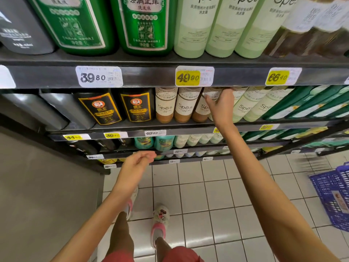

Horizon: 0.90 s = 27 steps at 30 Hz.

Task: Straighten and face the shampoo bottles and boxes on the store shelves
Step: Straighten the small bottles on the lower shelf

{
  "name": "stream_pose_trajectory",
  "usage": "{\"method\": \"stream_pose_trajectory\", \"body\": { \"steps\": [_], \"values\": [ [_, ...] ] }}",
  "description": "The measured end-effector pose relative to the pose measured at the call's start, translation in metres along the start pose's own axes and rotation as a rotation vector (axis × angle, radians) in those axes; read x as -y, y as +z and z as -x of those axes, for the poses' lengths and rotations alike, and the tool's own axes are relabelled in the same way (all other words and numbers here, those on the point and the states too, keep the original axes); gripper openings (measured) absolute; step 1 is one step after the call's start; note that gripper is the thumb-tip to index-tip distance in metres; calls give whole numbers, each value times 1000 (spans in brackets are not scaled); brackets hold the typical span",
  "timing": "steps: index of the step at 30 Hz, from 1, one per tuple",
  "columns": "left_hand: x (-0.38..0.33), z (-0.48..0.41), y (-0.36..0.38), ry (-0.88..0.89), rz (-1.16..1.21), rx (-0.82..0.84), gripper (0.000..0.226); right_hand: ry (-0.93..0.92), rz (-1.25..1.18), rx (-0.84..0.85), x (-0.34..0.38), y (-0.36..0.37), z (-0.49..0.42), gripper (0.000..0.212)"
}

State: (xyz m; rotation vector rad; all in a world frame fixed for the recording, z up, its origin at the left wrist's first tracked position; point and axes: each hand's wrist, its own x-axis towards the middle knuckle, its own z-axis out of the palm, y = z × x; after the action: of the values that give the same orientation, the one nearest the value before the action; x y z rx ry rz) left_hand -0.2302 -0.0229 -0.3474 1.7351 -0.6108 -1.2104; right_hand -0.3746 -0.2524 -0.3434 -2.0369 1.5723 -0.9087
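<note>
**One bottle held in a tight row**

The brown bottle (200, 112) with the white label stands on the second shelf (170, 128) from the top, about in the middle of the row. It is the third brown one from the left. Two brown bottles (186, 106) stand close on its left and pale green bottles (245, 107) on its right.

I think the tight row is the danger. If the bottle is turned or tugged fast, it may bump the one beside it and tip it. A tall bottle that tips near the front edge may slide off and drop to the tile floor (207, 186). The hand also covers part of the label, so it is hard to see if the front faces straight out. The bottle may end up a little crooked.

The right hand (221, 105) reaches up to this bottle and holds it. The thumb lies across the front of the label and the fingers curl over the top part. I cannot tell how the fingertips sit behind it.

The left hand (139, 159) hangs lower and nearer, in front of the low shelves. Its fingers are loosely bent. It holds nothing and touches nothing.

Further left stand black bottles (102, 108). A blue basket (336, 193) sits on the floor at the far right.
</note>
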Motion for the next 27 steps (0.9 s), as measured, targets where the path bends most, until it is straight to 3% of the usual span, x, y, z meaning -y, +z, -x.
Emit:
{"method": "stream_pose_trajectory", "body": {
  "steps": [5,12,17,21,24,27],
  "values": [
    [7,7,-4,9,6,-37,22,7,7,-1,-3,2,-1,27],
    [9,13,2,59,-49,-21,22,-148,-188,-30,-12,-7,22,62],
    [15,20,4,53,-51,-9,20,-83,-268,-22,-19,-8,34,91],
    [24,26,4,43,-75,5,21,-94,-167,65,-25,-11,28,75],
    [31,38,3,43,-96,3,21,-8,-233,149,-23,-16,31,70],
    [33,52,5,47,-132,39,21,64,-267,113,-13,-23,42,70]
  ]
}}
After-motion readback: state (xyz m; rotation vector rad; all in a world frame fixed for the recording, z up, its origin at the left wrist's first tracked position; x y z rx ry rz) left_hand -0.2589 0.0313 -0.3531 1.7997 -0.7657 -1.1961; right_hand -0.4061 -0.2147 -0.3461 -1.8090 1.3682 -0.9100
